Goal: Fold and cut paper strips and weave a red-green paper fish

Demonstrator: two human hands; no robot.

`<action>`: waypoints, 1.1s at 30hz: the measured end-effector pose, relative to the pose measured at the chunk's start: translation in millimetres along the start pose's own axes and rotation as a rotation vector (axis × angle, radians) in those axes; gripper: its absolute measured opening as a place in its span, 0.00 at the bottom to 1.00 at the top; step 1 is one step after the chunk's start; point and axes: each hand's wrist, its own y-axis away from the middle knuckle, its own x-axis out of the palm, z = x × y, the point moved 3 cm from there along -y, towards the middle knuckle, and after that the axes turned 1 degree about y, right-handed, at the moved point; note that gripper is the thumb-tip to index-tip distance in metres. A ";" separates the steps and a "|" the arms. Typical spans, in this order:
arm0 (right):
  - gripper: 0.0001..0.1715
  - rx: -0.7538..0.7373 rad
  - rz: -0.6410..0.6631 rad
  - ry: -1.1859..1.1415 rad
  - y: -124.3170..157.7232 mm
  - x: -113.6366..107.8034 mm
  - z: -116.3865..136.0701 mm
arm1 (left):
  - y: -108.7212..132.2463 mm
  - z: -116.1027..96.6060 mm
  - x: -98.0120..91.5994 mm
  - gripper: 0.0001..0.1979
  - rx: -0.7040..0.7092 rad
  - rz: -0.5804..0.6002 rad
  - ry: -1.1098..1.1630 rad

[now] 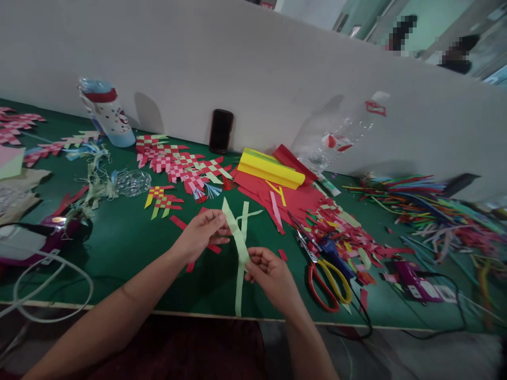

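A pale green paper strip runs slantwise between my two hands. My left hand pinches it near its pointed upper end, thumb against fingers. Lower down, my right hand grips the same strip between thumb and curled fingers. Behind and below it, more pale green strips lie on the green tabletop, one reaching toward the front edge. Red paper strips lie under and beside my left hand. Small woven paper fish shapes in red, yellow and green rest just beyond it.
Scissors with red and yellow handles lie right of my right hand, near paper scraps. Beyond are yellow paper, a phone, a plastic bottle and a flask. Purple devices with cords lie at both sides.
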 end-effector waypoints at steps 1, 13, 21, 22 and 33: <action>0.20 -0.011 -0.005 -0.013 -0.4 4.1 -0.5 | 4.0 3.3 1.1 0.19 -0.044 0.024 0.022; 0.17 -0.268 -0.274 0.623 -34.5 -44.9 17.1 | 30.5 3.5 -22.9 0.15 -0.025 -0.015 -0.010; 0.28 -0.318 -0.310 0.832 -65.0 -35.7 25.7 | 36.9 -11.0 -60.5 0.15 -0.015 -0.064 0.044; 0.32 -0.314 -0.294 0.871 -66.0 -24.1 22.1 | 38.4 -11.5 -64.7 0.15 -0.017 -0.071 0.049; 0.22 -0.477 -0.134 1.081 -86.8 -14.1 24.6 | 57.4 -15.2 -92.7 0.16 0.051 -0.205 0.150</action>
